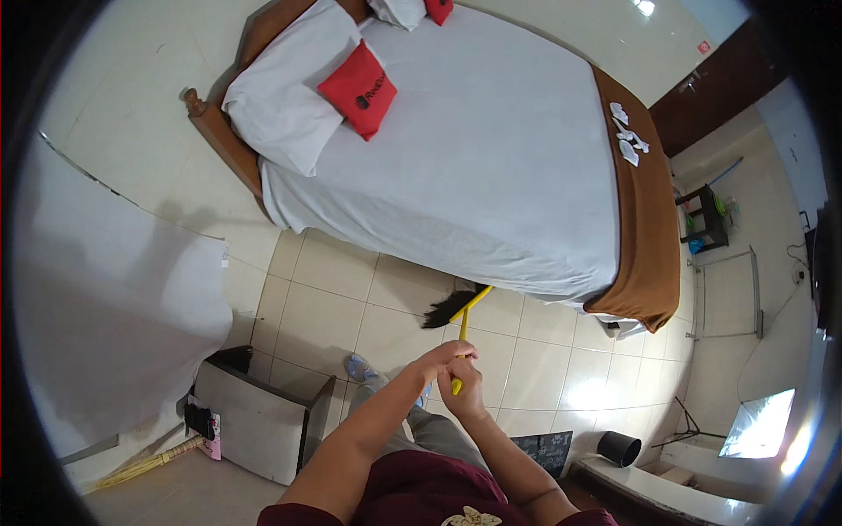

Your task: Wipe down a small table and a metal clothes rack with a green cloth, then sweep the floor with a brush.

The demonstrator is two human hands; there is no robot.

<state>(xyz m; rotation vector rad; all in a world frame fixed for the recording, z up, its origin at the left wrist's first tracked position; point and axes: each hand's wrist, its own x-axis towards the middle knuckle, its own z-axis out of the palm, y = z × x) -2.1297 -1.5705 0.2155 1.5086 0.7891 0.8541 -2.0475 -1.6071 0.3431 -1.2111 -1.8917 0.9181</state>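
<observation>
Both hands hold the yellow handle of a broom (464, 329). My left hand (449, 356) and my right hand (464, 388) are close together near the handle's end; which arm is which follows from the sleeves at the lower edge. The broom's dark bristles (447, 309) rest on the tiled floor (401, 329) beside the bed, and part of its head lies near the hanging white sheet (421, 230). A bed (493, 131) with a red cushion (362, 91), a white pillow (283, 92) and a brown bed runner (648, 230) stands in front of me.
A small grey fridge (250, 421) stands at the lower left, with a straw broom (151, 463) next to it. A black bin (619, 449) and a dark mat (543, 452) are at the lower right. A dark stool (707, 220) stands beyond the bed's foot.
</observation>
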